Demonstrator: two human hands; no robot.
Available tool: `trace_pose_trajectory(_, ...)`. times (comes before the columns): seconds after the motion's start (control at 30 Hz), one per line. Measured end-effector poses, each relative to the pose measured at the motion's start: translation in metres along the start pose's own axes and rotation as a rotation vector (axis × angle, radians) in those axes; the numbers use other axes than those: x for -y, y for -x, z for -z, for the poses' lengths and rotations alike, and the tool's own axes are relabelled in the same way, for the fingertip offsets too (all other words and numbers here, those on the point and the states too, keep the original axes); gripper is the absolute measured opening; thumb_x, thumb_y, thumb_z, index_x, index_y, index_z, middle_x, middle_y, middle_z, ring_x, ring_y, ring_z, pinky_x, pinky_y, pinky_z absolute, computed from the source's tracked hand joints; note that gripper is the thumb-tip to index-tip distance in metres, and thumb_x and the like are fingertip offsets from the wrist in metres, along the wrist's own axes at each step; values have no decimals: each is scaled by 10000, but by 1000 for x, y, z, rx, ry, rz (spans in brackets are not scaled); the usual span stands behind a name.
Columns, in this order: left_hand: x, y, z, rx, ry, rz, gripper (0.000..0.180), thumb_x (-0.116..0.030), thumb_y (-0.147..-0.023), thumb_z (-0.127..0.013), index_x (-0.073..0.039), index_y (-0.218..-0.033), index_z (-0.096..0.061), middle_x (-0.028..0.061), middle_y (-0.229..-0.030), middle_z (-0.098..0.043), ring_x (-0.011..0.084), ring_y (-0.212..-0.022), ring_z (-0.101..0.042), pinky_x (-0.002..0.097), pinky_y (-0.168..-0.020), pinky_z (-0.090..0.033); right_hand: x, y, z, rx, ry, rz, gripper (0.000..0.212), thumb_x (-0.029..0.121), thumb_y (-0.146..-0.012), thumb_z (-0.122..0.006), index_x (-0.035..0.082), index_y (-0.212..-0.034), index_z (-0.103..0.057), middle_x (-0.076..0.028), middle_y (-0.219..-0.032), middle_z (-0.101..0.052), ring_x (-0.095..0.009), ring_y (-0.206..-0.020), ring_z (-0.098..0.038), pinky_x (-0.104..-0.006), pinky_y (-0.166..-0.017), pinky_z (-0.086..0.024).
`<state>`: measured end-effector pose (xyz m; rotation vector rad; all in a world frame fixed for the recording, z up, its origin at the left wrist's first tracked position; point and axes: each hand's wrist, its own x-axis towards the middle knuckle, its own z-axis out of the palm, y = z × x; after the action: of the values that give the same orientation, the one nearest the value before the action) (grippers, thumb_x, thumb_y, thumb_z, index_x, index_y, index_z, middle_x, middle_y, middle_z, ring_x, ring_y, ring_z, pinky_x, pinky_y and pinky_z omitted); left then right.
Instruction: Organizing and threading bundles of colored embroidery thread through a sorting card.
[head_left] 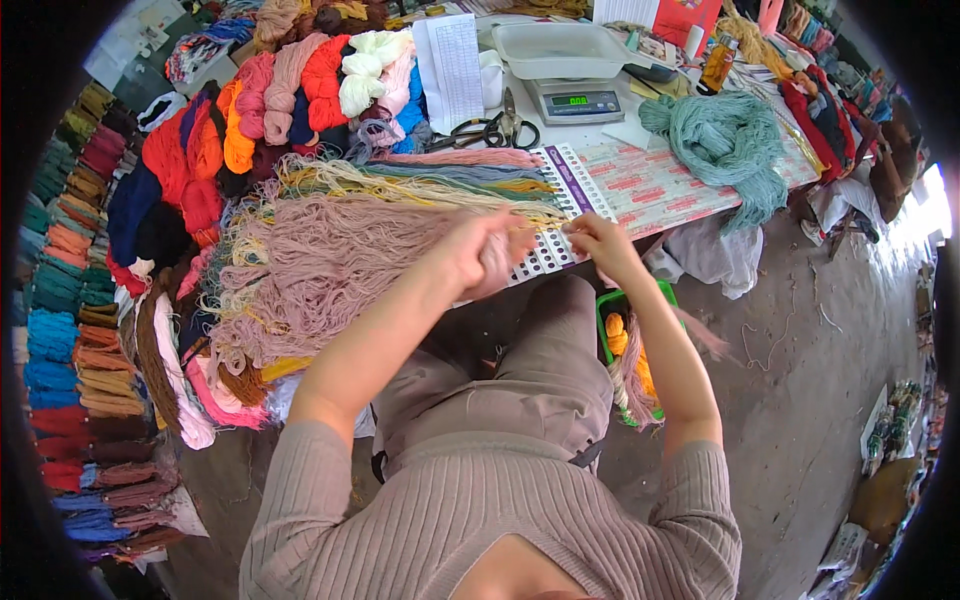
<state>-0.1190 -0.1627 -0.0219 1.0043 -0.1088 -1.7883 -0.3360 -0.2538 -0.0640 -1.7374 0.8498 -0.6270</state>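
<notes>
Over the near edge of the table, my left hand (485, 252) is blurred by motion, its fingers hard to make out. It is above the end of a broad heap of mauve yarn (320, 270) and beside a white card with punched holes and a purple stripe (575, 190). My right hand (597, 243) is at the card's near end, thumb and fingers pinched together; whatever lies between them is too small to name. Yellow, green and pink yarn strands (470, 180) run to the card's holes. A blurred wisp of mauve yarn (705, 335) shows beyond my right forearm.
Behind the card are black-handled scissors (485, 133) and a digital scale (575, 100) bearing a clear plastic tray (560, 48). A teal yarn skein (725, 145) lies at right. Colourful skeins (200, 150) pile up at left. A green basket (668, 295) with yarn stands beside my leg.
</notes>
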Motion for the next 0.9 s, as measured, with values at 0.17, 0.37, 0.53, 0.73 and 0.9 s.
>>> trace_pose_trajectory(0.17, 31, -28, -12, -31, -24, 144, 356, -254, -923, -507, 59, -1091, -508, 174, -979, -623, 275, -851, -646, 328, -606, -554, -24, -14, -10, -32, 278, -63, 227, 268, -825, -616, 46, -858, -655, -80, -673, -634, -194, -607, -604, -323, -571, -455)
trace_pose_trajectory(0.37, 28, -39, -19, -43, -155, 154, 249, -209, -892, -553, -32, -1067, -545, 120, -907, -643, 185, -638, -606, 294, -550, -543, -28, -17, -14, -156, 322, -4, 237, 296, -805, -630, 63, -843, -647, -111, -699, -639, -272, -652, -617, -364, -595, -459)
trace_pose_trajectory(0.53, 34, -59, -22, -129, -371, 112, 203, -110, -860, -528, -42, -1047, -565, 121, -885, -667, 152, -555, -568, 236, -488, -482, -25, -14, -11, -116, 321, -18, 227, 283, -799, -630, 61, -846, -642, -118, -689, -629, -257, -626, -611, -350, -578, -457)
trace_pose_trajectory(0.73, 32, -86, -19, -198, -506, 83, 176, -31, -809, -539, -17, -979, -581, 104, -745, -657, 116, -497, -511, 215, -434, -381, -25, -25, -3, 84, 167, -26, 205, 213, -823, -623, 8, -815, -620, -28, -610, -572, -93, -526, -506, -254, -498, -406)
trace_pose_trajectory(0.9, 38, -93, -9, -163, -580, -36, 115, -92, -795, -553, 3, -761, -606, 97, -667, -637, 146, -523, -519, 279, -463, -396, -15, -40, 3, 280, -91, -291, 166, 170, -801, -588, 16, -863, -580, -7, -631, -539, -84, -552, -499, -230, -482, -384)
